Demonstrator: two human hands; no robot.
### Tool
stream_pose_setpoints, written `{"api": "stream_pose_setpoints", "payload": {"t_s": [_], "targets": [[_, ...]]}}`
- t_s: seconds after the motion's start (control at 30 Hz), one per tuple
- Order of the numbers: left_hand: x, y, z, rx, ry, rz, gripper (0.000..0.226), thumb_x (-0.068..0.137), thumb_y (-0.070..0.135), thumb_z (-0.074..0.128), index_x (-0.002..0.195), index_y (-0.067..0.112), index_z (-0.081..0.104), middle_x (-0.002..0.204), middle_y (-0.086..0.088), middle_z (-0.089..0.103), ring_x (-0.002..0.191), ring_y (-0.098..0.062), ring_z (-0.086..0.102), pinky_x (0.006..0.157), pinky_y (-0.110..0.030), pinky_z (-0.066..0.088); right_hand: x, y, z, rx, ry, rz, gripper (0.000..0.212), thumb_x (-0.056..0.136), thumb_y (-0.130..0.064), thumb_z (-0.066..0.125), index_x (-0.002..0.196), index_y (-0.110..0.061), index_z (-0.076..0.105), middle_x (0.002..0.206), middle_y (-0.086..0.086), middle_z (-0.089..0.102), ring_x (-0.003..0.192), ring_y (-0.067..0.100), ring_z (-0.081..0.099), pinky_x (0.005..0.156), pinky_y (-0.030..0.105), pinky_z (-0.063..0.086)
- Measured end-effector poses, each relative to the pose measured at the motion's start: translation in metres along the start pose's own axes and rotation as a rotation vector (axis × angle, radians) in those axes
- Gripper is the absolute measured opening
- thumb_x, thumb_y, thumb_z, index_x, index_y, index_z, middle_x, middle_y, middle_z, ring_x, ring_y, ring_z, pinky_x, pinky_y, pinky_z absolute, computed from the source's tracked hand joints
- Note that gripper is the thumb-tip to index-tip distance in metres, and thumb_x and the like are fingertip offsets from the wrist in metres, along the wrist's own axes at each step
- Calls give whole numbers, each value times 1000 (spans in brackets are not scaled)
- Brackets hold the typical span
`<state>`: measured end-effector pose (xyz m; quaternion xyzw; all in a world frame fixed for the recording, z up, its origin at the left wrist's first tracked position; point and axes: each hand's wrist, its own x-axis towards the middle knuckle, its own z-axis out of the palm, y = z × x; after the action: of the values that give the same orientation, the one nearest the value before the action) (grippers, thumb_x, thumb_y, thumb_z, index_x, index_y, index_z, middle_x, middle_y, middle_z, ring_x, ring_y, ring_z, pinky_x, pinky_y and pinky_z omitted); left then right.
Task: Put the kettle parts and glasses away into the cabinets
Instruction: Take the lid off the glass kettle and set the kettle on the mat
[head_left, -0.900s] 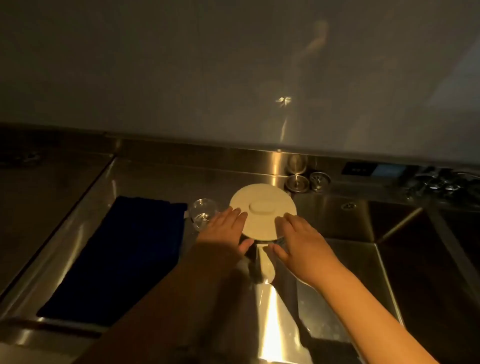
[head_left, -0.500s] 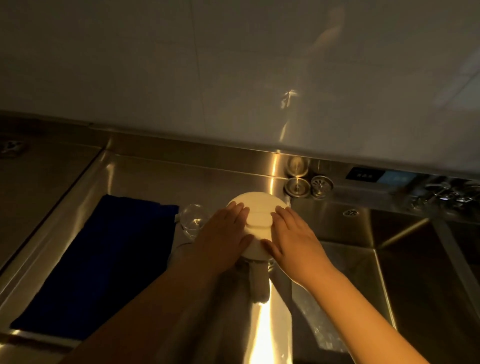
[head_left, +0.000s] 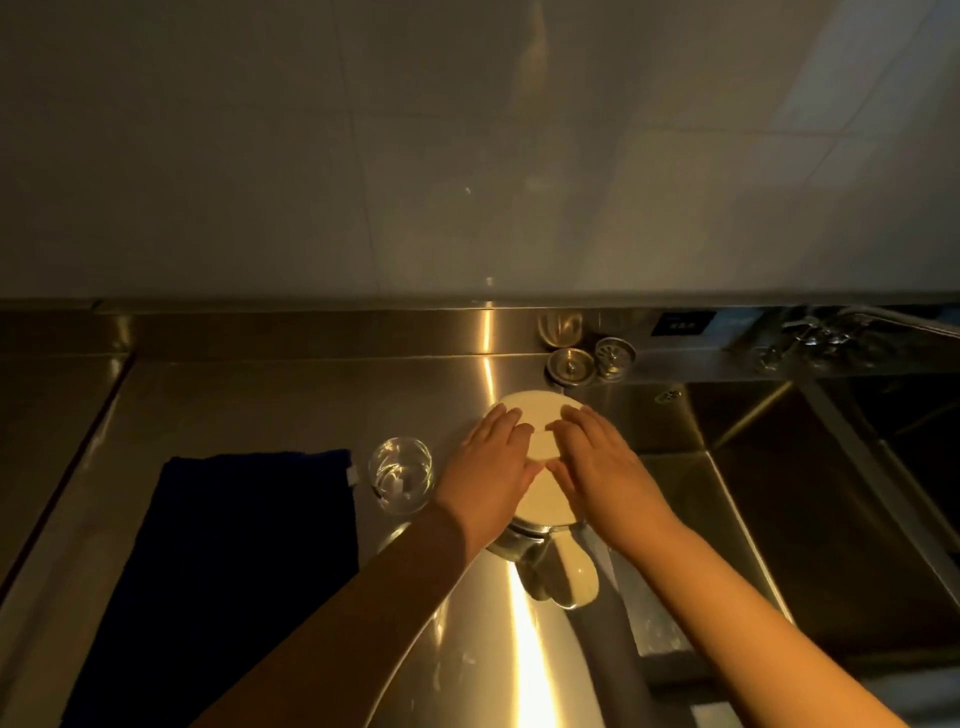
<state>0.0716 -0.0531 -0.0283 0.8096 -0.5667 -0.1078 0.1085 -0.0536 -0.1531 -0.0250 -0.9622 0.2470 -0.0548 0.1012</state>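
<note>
Your left hand (head_left: 491, 467) and right hand (head_left: 597, 460) both lie flat on the cream kettle lid (head_left: 535, 415), fingers straight and pressed together, pointing away from you. The fingertips of the two hands nearly meet over the raised grip in the middle of the lid, and a strip of lid shows between your palms.

The lid sits on top of the kettle (head_left: 524, 543), whose steel rim shows just below the heels of your hands. The cream kettle handle (head_left: 569, 577) sticks out toward you, under your right wrist. The kettle stands on the steel tabletop (head_left: 270, 405).

Just beside your left hand, on its outer side, a clear glass (head_left: 400, 473) stands upright on the tabletop, apart from the hand. Further out on that side lies a dark blue cloth (head_left: 234, 571), its edge close to the glass.

Beyond your fingertips, against the back ledge, rest two round metal sink strainers (head_left: 589, 361). To the outer side of your right hand the sink basin (head_left: 810, 509) drops away, with the faucet fittings (head_left: 810, 338) at its far edge. White wall tiles (head_left: 467, 156) rise behind everything.
</note>
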Motion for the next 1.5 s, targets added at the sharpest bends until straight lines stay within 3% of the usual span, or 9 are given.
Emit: {"api": "stream_pose_setpoints", "payload": {"t_s": [0.23,0.43,0.57,0.8,0.97,1.17,1.27,1.5], "targets": [[7,2,0,-25,-15,57,50,101,36,35,146,16,26,157,-2,17,146,-18,7,116,-31,11,-2,-3,-2,-45,30,45,38,86,-28,62,120,-11,57,133,14,51,127,32,44,102,43,39],[10,1,-7,-32,-17,80,53,100,35,41,146,13,26,156,-4,22,144,-18,16,114,-30,19,1,-2,-7,-45,7,37,44,89,-44,44,121,-16,55,135,11,49,126,28,45,95,37,44],[9,2,-15,-30,10,104,51,100,33,40,145,12,26,154,-4,23,142,-18,21,112,-27,22,4,0,-12,-49,15,17,43,88,-44,48,119,-16,56,133,11,51,123,29,48,91,39,49],[26,-6,-33,-4,70,133,52,100,28,41,147,13,22,157,-5,17,146,-18,9,116,-28,13,28,1,-24,-34,114,-5,41,84,-38,54,115,-12,58,132,14,51,121,32,50,85,36,49],[43,-23,-33,18,61,56,51,102,30,34,148,13,20,157,-5,16,146,-17,7,116,-28,12,46,-3,-14,94,149,22,45,89,-23,60,131,-12,48,142,12,42,129,27,40,96,34,41],[60,-41,-35,14,72,1,50,102,29,34,148,11,21,157,-6,17,146,-18,8,116,-28,11,68,0,3,91,80,-47,52,95,-30,47,144,-22,30,151,4,30,141,21,21,113,34,22],[71,-49,-34,18,59,-19,52,102,29,35,148,11,20,157,-7,17,146,-19,8,116,-30,11,86,6,1,89,52,-66,53,96,-29,46,145,-25,26,153,1,26,142,18,16,111,28,10],[101,-59,-34,-35,90,-65,51,102,30,36,148,11,22,156,-7,20,144,-19,16,114,-28,18,118,19,-5,144,11,-90,51,97,-29,46,145,-26,28,152,-2,30,142,17,15,110,29,14]]}}
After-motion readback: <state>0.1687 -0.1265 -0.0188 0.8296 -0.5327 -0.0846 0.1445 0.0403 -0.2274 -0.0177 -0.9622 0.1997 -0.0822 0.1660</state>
